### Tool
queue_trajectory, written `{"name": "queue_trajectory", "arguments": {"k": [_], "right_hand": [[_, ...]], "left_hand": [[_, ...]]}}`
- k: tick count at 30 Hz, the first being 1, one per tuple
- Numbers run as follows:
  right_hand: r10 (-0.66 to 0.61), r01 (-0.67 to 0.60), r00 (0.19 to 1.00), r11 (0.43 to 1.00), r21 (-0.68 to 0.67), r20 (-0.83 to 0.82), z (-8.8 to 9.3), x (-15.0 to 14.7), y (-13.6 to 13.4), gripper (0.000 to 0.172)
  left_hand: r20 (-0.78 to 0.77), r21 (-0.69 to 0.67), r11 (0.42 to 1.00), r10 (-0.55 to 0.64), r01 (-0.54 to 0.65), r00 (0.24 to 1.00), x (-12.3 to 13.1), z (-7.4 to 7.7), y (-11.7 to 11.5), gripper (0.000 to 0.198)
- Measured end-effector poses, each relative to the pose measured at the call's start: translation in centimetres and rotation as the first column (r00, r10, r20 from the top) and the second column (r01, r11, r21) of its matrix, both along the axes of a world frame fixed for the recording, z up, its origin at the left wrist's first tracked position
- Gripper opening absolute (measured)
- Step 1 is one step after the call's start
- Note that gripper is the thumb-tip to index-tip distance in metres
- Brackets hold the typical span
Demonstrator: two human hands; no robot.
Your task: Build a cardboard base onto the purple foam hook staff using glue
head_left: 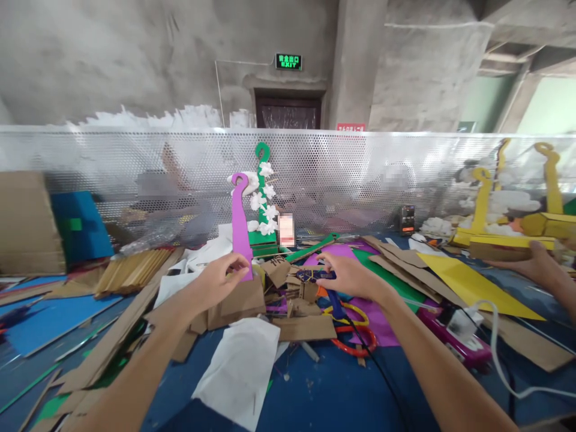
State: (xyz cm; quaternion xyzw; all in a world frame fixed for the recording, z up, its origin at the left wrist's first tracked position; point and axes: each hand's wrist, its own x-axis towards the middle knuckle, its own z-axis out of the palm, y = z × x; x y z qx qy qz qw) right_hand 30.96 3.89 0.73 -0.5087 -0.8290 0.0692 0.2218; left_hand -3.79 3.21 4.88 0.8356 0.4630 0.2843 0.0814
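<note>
Concrete walls and a perforated white metal screen [360, 174] are seen behind a blue worktable [324, 384] strewn with brown cardboard scraps [243, 303]. At frame centre, a tall purple hook-topped card strip [240, 222] is held upright, pinched near its foot by the left hand [225, 273]. It is judged light, thin and easily bent, so best gripped low on its flat faces. A dark blue corded tool [315, 275] is covered by the right hand [346, 276]; whether it is gripped cannot be told.

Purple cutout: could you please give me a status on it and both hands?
Left hand pinches purple cutout upright. Right hand holds blue glue gun. Cardboard scraps crowd between them.
</note>
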Motion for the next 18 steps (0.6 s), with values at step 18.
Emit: {"name": "queue_trajectory", "arguments": {"k": [18], "right_hand": [[0.002, 0.0, 0.998, 1.0, 0.02, -0.069, 0.4, -0.8, -0.4, 0.053]], "left_hand": [[-0.255, 0.048, 0.999, 0.013, 0.0, 0.967, 7.7, 2.1, -3.0, 0.027]]}}
